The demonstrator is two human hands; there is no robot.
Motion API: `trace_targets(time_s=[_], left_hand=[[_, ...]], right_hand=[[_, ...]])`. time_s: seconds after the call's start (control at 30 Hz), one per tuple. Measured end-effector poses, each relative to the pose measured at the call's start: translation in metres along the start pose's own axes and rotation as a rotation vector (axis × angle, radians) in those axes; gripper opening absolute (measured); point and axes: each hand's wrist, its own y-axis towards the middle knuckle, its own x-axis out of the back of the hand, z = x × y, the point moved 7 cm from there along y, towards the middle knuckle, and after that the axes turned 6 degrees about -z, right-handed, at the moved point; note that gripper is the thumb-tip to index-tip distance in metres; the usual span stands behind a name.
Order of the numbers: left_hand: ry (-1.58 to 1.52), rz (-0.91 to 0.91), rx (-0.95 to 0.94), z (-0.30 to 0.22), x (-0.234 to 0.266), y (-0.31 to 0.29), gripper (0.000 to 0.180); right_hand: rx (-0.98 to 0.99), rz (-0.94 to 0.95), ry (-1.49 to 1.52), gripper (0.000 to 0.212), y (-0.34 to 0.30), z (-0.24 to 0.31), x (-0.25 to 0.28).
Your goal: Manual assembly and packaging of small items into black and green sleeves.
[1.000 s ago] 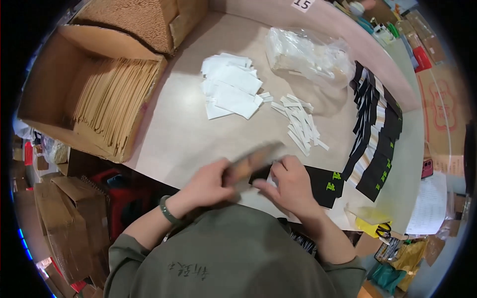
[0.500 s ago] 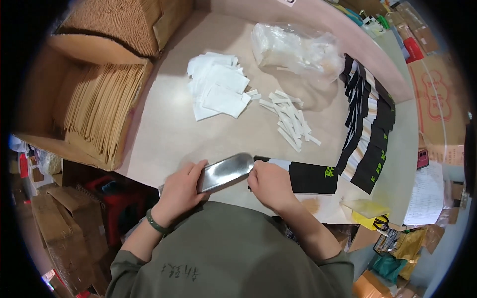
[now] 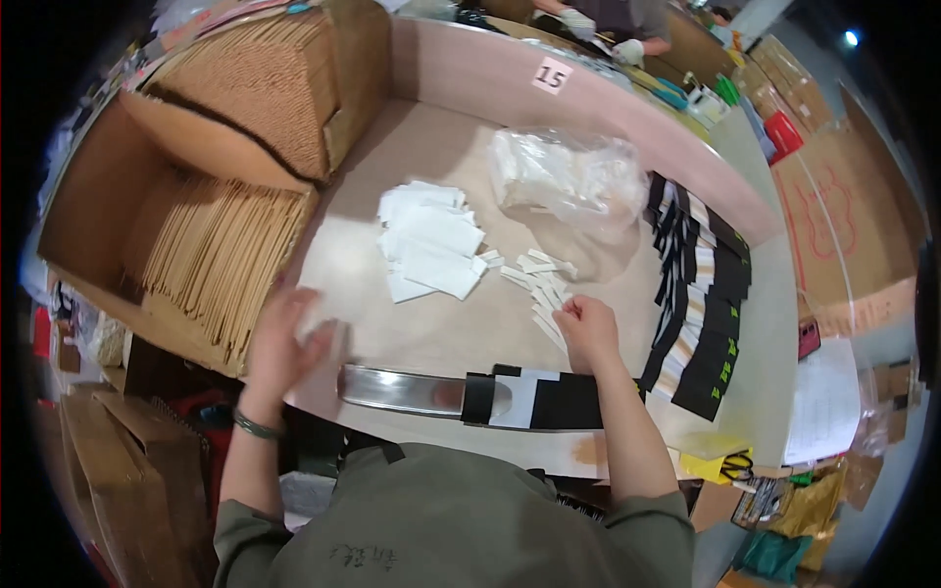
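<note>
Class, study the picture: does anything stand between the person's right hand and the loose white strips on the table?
Nothing visible does. The right hand is at the near right edge of the white strips, with no object between; whether its fingertips touch them is unclear.

The left hand [image 3: 279, 348] is blurred; whether the right hand [image 3: 591, 333] pinches one of the strips [image 3: 541, 282] cannot be told. The right forearm [image 3: 632, 421] hides part of the black stack [image 3: 564, 402]. The sheet [image 3: 825, 402] is too small to read. The top edge cuts off a co-worker [image 3: 627, 15]
</note>
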Motion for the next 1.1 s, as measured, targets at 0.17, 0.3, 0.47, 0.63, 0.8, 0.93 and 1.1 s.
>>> trace_targets(time_s=[0.17, 0.3, 0.47, 0.63, 0.8, 0.93, 1.1], left_hand=[[0.209, -0.272, 0.430, 0.106, 0.074, -0.006, 0.023], [0.438, 0.114, 0.403, 0.141, 0.036, -0.024, 0.015], [0.372, 0.199, 0.413, 0.140, 0.030, -0.023, 0.013], [0.322, 0.192, 0.358, 0.156, 0.029, -0.028, 0.017], [0.363, 0.079, 0.415, 0.157, 0.031, -0.031, 0.016], [0.321, -0.194, 0.340, 0.122, 0.060, -0.032, 0.016], [-0.378, -0.248, 0.561, 0.049, 0.011, -0.062, 0.013]], right_hand=[[0.489, -0.216, -0.013, 0.013, -0.010, 0.075, 0.000], [0.564, -0.070, 0.023, 0.015, 0.006, 0.140, -0.056], [0.508, 0.040, -0.074, 0.015, 0.008, 0.143, -0.077], [0.459, 0.409, 0.217, 0.014, -0.047, 0.160, -0.055], [0.718, 0.670, 0.097, 0.011, -0.094, 0.178, -0.064], [0.871, 0.567, -0.119, 0.011, -0.117, 0.171, -0.065], [0.721, 0.284, 0.170, 0.008, -0.139, 0.184, -0.084]])
